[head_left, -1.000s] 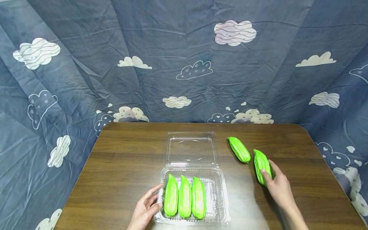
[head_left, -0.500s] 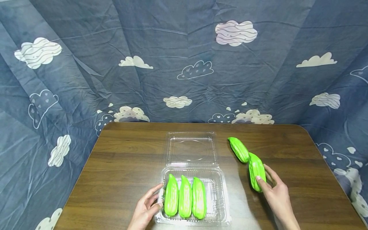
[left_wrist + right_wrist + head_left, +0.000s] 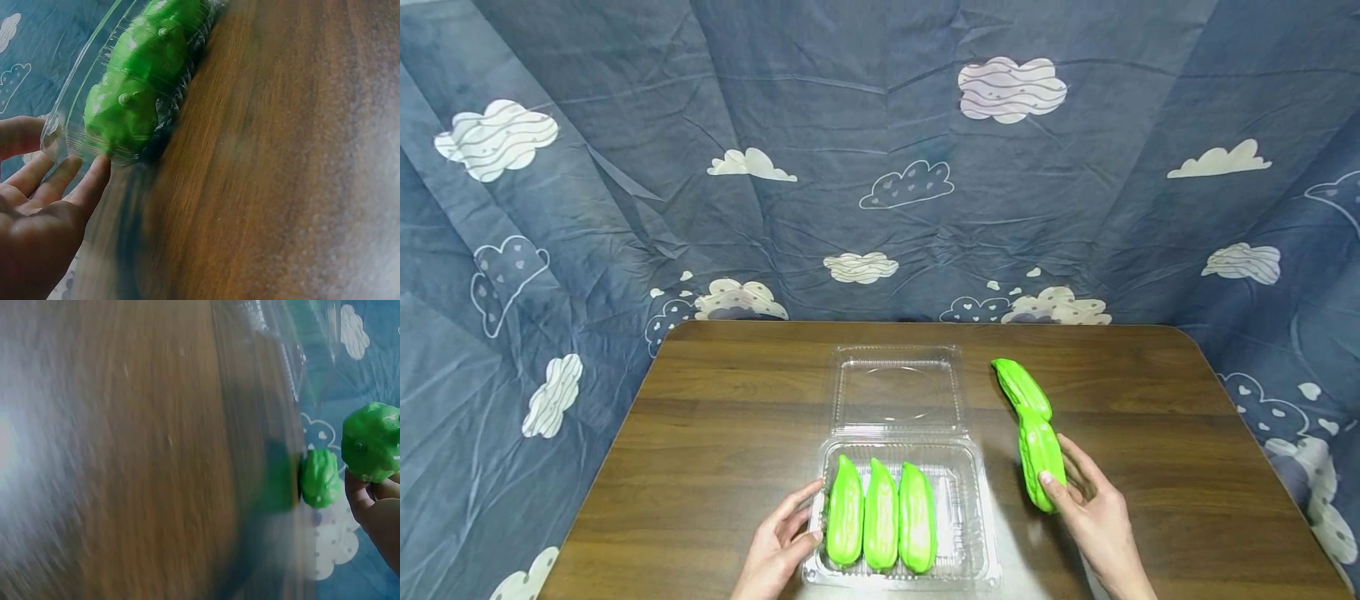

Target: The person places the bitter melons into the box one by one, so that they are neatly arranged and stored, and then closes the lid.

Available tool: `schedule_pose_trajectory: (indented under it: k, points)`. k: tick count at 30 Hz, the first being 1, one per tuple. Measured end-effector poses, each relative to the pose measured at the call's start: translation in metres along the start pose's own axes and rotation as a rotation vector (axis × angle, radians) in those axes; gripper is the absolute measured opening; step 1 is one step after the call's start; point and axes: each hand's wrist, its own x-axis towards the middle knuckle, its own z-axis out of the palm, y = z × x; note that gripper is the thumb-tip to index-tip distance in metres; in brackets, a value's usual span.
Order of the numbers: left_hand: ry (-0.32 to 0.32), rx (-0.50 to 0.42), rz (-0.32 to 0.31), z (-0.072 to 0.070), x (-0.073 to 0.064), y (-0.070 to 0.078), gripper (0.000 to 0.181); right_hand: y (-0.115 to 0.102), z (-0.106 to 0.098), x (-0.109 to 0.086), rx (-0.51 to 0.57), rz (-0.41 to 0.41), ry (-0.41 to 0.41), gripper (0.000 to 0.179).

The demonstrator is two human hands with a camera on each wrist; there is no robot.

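Green gourd [image 3: 1041, 457] found pinched in my right grip [image 3: 1097, 508], above the bench [image 3: 722, 417]; my left grip [image 3: 781, 537], fingers spread, touches the clear container [image 3: 987, 517] holding three more gourds [image 3: 881, 517].

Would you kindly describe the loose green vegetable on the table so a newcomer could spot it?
On the wooden table, find the clear container. Right of its open lid lies the green vegetable, tip toward the far edge. Unlike its lookalikes, it is neither inside the container nor held by the right hand.
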Motion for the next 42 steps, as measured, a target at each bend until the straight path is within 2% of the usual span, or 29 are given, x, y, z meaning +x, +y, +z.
schedule_pose_trajectory:
  k: [6, 12, 19, 25, 37, 42]
  points:
    - [0.016, -0.005, -0.017, 0.001, 0.0, 0.0, 0.064, -0.005, 0.011, -0.006, 0.023, -0.012, -0.012, 0.057]
    - [0.017, -0.011, -0.003, 0.001, 0.001, 0.0, 0.064, -0.015, 0.022, -0.011, 0.124, -0.023, -0.02, 0.057]
    - [0.024, -0.012, 0.001, 0.001, 0.0, 0.0, 0.064, -0.025, 0.032, -0.017, 0.161, -0.018, -0.089, 0.063]
    - [0.027, -0.007, 0.004, 0.001, 0.0, 0.0, 0.063, -0.029, 0.04, -0.023, 0.246, -0.042, -0.156, 0.07]
    - [0.022, 0.0, -0.005, 0.001, 0.0, -0.001, 0.064, -0.033, 0.057, -0.03, 0.091, -0.028, -0.117, 0.07]
    - [0.031, 0.005, -0.011, 0.001, 0.0, -0.001, 0.064, -0.033, 0.059, -0.033, -0.024, -0.032, -0.124, 0.069]
